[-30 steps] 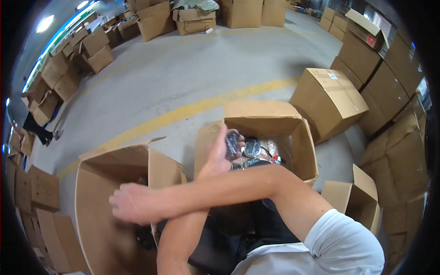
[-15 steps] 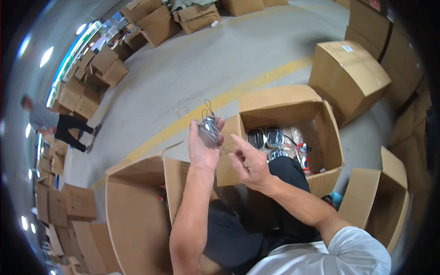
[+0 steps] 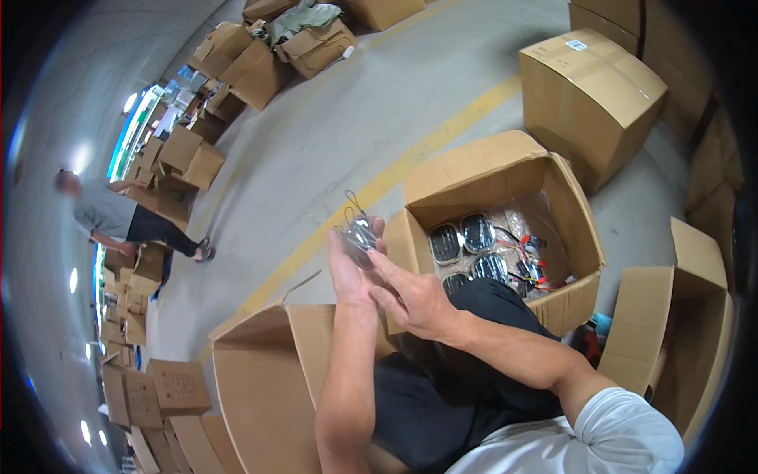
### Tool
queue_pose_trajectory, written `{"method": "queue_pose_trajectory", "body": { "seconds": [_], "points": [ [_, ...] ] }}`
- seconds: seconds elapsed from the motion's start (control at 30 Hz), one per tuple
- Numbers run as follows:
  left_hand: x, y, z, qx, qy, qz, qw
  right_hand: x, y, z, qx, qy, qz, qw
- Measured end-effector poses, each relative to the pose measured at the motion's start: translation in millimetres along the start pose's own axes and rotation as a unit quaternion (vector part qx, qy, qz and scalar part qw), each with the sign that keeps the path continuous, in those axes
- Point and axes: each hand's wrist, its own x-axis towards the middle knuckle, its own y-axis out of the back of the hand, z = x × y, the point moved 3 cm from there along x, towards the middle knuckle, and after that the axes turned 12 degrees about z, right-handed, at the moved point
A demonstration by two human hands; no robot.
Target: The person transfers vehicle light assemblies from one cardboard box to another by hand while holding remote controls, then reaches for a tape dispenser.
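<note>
My left hand (image 3: 351,276) is raised palm up, its fingers curled round a small dark glossy rounded piece with thin wire loops (image 3: 359,235) that stick up past the fingertips. Its exact kind I cannot make out. Against the lower edge of that piece rests the outstretched index finger of my right hand (image 3: 422,302), whose thumb is near my left wrist. Just right of my hands, an open cardboard box (image 3: 580,217) contains several dark, square-rounded lamp-like units (image 3: 478,233) in clear wrap, with red and black wires (image 3: 530,251) beside them.
Another open carton (image 3: 260,379) stands at my left knee, and one with raised flaps (image 3: 639,316) is at the right. A closed carton (image 3: 592,87) sits beyond. A person in grey (image 3: 106,209) stands by the stacked boxes (image 3: 189,158) at far left.
My right hand has come left, and its index finger now touches the dark piece held in my left hand. The view has shifted, and the person at far left has changed posture.
</note>
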Motion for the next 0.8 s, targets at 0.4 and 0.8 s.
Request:
{"method": "queue_pose_trajectory", "body": {
  "seconds": [0.4,0.8],
  "points": [
    [37.0,18.6,0.2,-0.009,0.031,-0.026,0.999,-66.1,106.3,9.6,-0.015,-0.137,0.165,0.977],
    [-10.0,-78.4,-23.5,-0.080,0.064,-0.103,0.989,36.2,95.1,-74.3,-0.056,-0.024,0.058,0.996]
  ]
}}
